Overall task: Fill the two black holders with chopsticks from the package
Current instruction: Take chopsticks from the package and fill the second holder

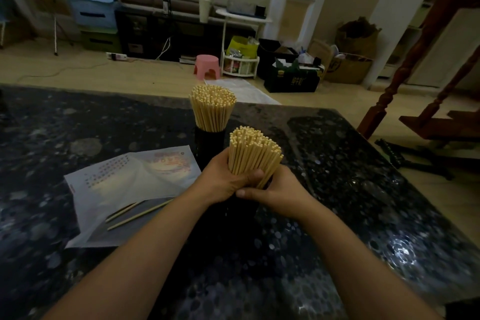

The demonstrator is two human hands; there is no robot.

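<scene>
Above near holder (242,205), both hands' grip clasps chopstick bundle (253,154), upright, tips up

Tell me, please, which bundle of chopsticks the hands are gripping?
The nearer bundle, gripped by the left hand and right hand; the farther bundle stands untouched.

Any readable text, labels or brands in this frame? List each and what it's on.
None can be read.
Chopstick package: red print in rows, too blurred.
Black crate on the floor: pale mark on its front, too blurred.
Cardboard box: dark round mark, illegible.
</scene>
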